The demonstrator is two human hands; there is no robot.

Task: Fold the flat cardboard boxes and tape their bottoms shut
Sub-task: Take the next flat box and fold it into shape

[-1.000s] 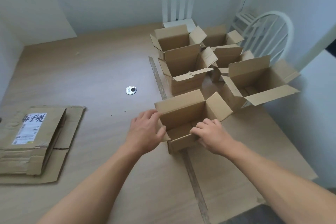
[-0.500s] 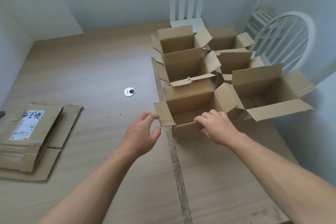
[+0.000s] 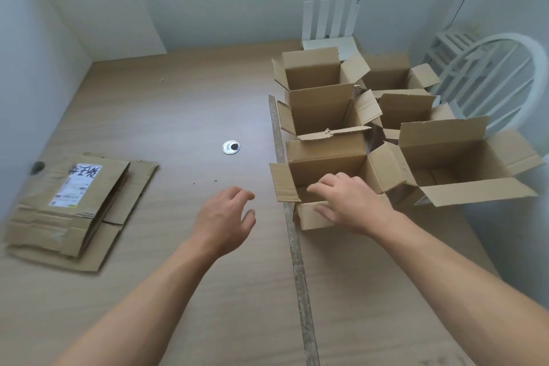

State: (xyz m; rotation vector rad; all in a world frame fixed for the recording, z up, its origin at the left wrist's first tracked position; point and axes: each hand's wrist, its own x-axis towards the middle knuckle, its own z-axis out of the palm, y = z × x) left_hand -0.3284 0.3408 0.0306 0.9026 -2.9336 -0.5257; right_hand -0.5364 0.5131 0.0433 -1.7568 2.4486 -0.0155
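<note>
My right hand: the fingers curl over the near wall of the closest box and the thumb lies on its outer face, so I grip that edge.
My left hand: the fingers are loosely spread and hold nothing. It is above the desk, just left of the box's left flap and apart from it.
Closest box: it stands upright with its top flaps open, just right of the rough strip running along the desk.
Other boxes: open-topped and crowded together behind mine.
Largest box: just beside mine on the right, with its flaps spread wide.
Flat cardboard: stacked at the desk's left side, well apart from the boxes, with a white label on the top piece.
Round cap: set in the desk between the stack and the boxes.
Chair: white, beyond the boxes on the right.
</note>
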